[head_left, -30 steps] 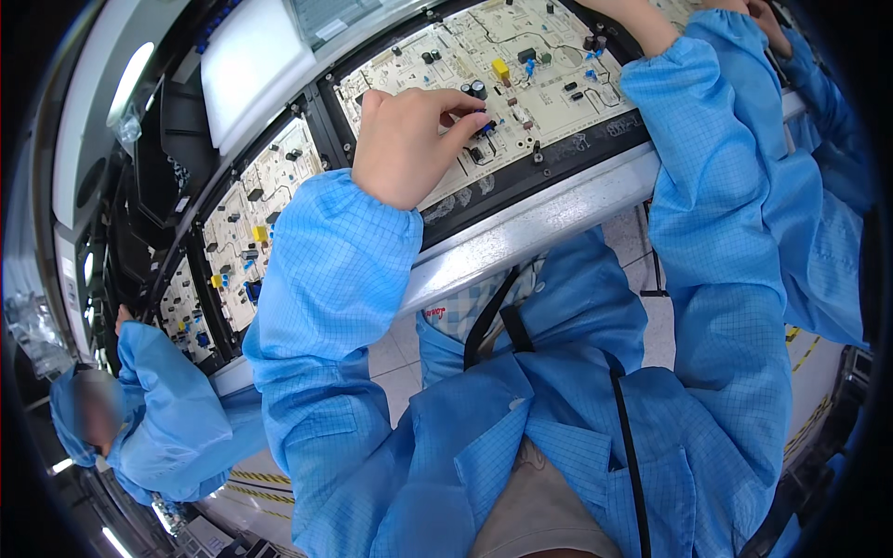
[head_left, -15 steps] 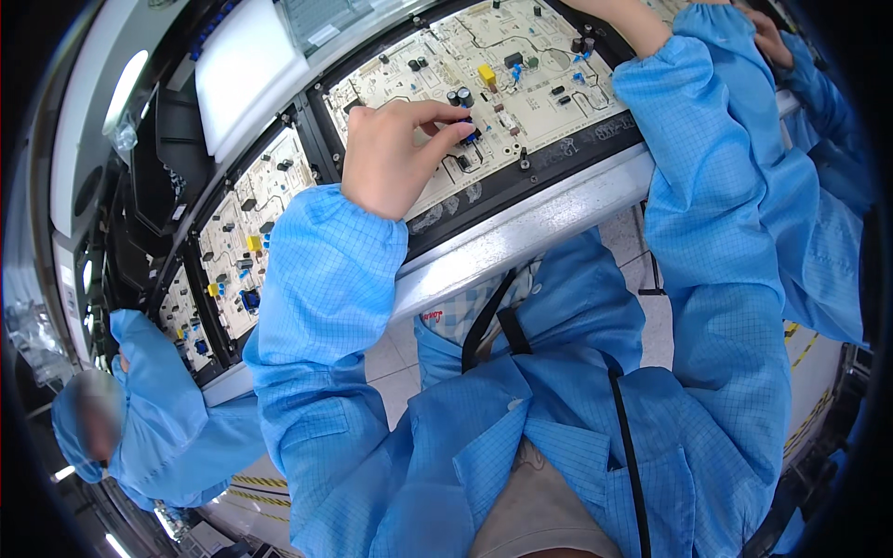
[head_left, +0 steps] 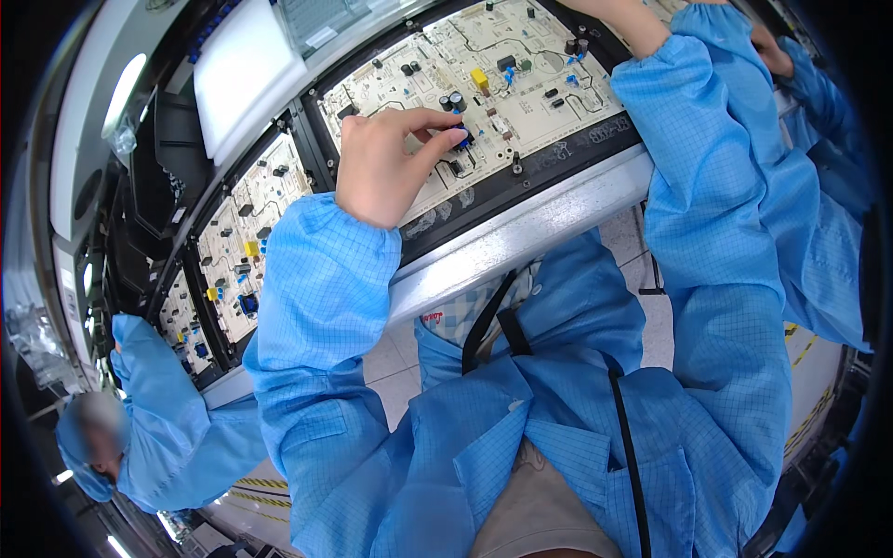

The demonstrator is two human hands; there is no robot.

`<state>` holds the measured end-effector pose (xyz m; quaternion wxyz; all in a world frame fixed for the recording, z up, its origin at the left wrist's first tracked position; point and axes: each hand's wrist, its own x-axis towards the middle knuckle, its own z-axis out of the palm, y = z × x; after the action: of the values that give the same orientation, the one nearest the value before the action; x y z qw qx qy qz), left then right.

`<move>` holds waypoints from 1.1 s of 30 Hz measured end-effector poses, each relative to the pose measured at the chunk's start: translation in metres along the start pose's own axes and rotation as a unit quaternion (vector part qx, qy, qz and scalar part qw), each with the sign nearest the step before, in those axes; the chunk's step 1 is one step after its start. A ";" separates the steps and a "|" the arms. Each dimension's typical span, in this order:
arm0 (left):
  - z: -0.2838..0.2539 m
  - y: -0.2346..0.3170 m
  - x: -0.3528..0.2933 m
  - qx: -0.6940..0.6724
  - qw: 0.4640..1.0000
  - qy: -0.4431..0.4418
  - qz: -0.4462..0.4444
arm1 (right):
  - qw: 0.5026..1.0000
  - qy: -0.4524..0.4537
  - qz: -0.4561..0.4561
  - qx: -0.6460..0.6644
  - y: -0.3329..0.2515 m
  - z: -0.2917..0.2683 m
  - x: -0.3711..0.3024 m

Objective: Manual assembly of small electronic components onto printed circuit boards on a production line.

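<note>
My left hand (head_left: 386, 158) is over a cream circuit board (head_left: 409, 116) in a black frame (head_left: 507, 186). Its thumb and forefinger close on a small dark-blue, block-shaped component (head_left: 466, 139) standing on the board. Two round capacitors (head_left: 453, 101) rise just beyond those fingertips, and a yellow block component (head_left: 479, 78) sits farther back on the same board. My right arm reaches to the top edge, where only the wrist and part of my right hand (head_left: 625, 17) show. Its fingers are cut off by the picture's edge.
A metal rail (head_left: 521, 223) runs along the front of the framed boards. More populated boards (head_left: 256, 209) line up to the left, with white sheets (head_left: 246, 79) behind. One co-worker in blue (head_left: 167, 418) is at the lower left; another's hand (head_left: 774, 54) shows at the upper right.
The boards and frame have shifted slightly left in view, and my left hand has moved left with them, still pinching the blue component. The co-worker's head at left has lowered a little.
</note>
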<state>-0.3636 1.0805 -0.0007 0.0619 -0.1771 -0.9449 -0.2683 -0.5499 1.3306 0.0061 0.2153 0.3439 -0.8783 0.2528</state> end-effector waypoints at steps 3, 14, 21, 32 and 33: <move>-0.001 0.004 -0.001 0.013 1.000 0.012 0.021 | 1.000 -0.007 0.005 0.011 0.001 0.000 0.000; -0.002 0.030 0.001 0.156 0.982 0.031 0.106 | 0.991 -0.013 0.040 0.126 0.000 -0.004 0.010; 0.002 0.030 -0.004 0.152 0.981 0.020 0.122 | 0.979 -0.150 0.010 0.136 0.006 -0.015 0.038; -0.087 -0.015 0.014 -0.046 0.999 0.021 -0.010 | 0.961 -0.245 0.009 0.131 0.010 0.000 0.013; -0.114 -0.028 0.016 -0.078 0.991 0.040 -0.099 | 0.960 -0.253 -0.015 0.115 0.011 0.003 0.014</move>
<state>-0.3864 1.0026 0.0860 0.0585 -0.0757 -0.9307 -0.3531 -0.5678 1.3287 0.0082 -0.0516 0.4324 -0.8638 0.2536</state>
